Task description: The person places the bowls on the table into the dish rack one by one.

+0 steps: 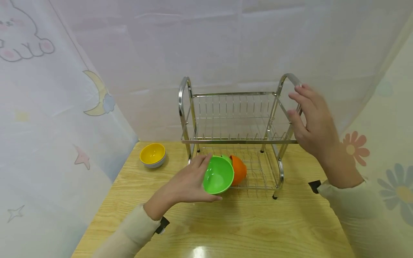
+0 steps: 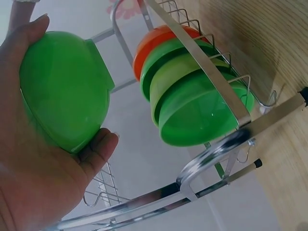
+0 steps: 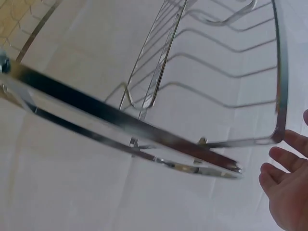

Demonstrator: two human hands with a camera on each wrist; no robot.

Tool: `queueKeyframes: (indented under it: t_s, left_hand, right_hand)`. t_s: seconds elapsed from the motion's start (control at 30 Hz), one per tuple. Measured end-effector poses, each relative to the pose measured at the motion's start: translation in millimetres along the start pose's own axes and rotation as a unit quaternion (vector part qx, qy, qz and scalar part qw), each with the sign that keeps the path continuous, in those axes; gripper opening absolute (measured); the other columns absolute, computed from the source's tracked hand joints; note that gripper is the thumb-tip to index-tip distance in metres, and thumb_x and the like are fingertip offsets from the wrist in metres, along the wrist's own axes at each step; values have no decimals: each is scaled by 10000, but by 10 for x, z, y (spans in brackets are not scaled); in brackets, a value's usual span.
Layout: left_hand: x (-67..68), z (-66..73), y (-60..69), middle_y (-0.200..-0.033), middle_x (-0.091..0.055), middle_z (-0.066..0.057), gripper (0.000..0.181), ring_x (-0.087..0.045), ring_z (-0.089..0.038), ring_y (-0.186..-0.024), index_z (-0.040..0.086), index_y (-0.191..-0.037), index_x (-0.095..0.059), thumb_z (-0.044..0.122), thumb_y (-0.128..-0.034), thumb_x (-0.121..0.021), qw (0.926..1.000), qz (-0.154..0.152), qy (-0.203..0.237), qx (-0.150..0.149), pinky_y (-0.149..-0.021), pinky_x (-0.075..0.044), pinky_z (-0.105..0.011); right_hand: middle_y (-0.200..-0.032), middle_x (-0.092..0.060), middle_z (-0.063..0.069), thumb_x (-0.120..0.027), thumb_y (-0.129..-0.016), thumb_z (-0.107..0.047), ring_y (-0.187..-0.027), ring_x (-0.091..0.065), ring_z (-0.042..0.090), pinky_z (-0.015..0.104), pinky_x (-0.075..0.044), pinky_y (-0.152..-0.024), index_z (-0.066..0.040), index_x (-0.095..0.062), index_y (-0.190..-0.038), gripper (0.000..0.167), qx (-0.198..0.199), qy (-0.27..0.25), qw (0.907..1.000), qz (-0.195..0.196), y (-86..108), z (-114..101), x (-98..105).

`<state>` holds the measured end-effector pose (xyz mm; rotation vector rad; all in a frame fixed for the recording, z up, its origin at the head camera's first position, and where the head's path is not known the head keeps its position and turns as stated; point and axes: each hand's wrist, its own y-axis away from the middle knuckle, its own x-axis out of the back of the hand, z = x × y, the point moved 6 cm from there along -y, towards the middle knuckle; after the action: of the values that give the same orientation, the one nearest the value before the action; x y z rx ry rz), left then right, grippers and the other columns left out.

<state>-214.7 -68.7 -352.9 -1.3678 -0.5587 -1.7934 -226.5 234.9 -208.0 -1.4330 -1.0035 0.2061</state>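
Note:
My left hand (image 1: 190, 185) grips a green bowl (image 1: 218, 175), thumb and fingers around its sides, in front of the lower tier of a chrome two-tier dish rack (image 1: 238, 142). An orange bowl (image 1: 240, 171) stands on edge in that tier, partly behind the held bowl. In the left wrist view, several bowls nest in a row there: the orange bowl (image 2: 153, 39), a lime-green bowl (image 2: 166, 86) and green ones, the nearest green bowl (image 2: 192, 118) facing me. My right hand (image 1: 317, 127) is raised by the rack's right handle, fingers spread, holding nothing; whether it touches the metal I cannot tell.
A yellow bowl (image 1: 153, 154) sits in a pale grey bowl (image 1: 156, 164) on the wooden table (image 1: 258, 222), left of the rack. The upper tier (image 1: 232, 107) has wire slots. Printed cloth sheets (image 1: 209, 46) hang behind and at both sides.

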Motion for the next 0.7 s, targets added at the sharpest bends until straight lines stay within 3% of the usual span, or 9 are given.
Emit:
queueKeyframes:
  t_s: [0.1,0.2,0.33,0.5,0.6,0.7]
  left_hand:
    - [-13,32,-19,-1536,-351,-110,1309,-524,-254,-1262,110,-1628,-154,724,-665,-794,10000,-12,70,-14,-966,-542,-413]
    - [-24,61,-39,-1528,-362,-105,1308,-506,-249,-1282,111,-1627,-159,719,-663,-799,10000,7,90,-34,-981,-534,-417]
    - [-27,107,-63,-1501,-380,-94,1303,-515,-231,-1254,108,-1622,-175,709,-657,-810,9998,83,179,-86,-977,-536,-411]
    - [-27,182,-85,-1508,-366,-99,1317,-522,-236,-1243,103,-1622,-163,681,-649,-836,9992,184,318,-163,-975,-539,-416]
    - [-26,224,-91,-1529,-347,-101,1326,-512,-241,-1262,99,-1623,-152,675,-648,-841,9988,280,340,-200,-975,-540,-422]
    - [-31,256,-97,-1540,-340,-98,1328,-498,-238,-1277,103,-1623,-148,680,-648,-839,9985,354,357,-207,-971,-542,-415]
  right_hand:
    - [-1266,-599,303,-473,-1049,-412,-1278,-515,438,396,-347,-1176,127,-635,-1187,579,313,-392,9960,746,136,-290,20]
    - [-1143,-635,298,-490,-1047,-418,-1150,-585,390,303,-409,-1103,145,-638,-1095,584,496,-823,9859,1368,288,-565,5]
    - [-1052,-657,296,-531,-1041,-321,-1108,-632,261,254,-456,-1041,190,-611,-1034,517,699,-1652,9682,1743,508,-819,-83]
    - [-1151,-666,241,-549,-1025,-170,-1130,-624,212,264,-489,-972,243,-562,-1098,420,498,-2741,9512,1324,782,-878,-327]
    - [-1247,-646,164,-537,-977,-51,-1165,-607,228,271,-495,-962,239,-538,-1180,354,30,-3061,9478,893,937,-840,-497]
    - [-1322,-602,117,-526,-920,40,-1215,-577,255,278,-492,-983,204,-508,-1279,395,-511,-3332,9401,501,1064,-819,-651]
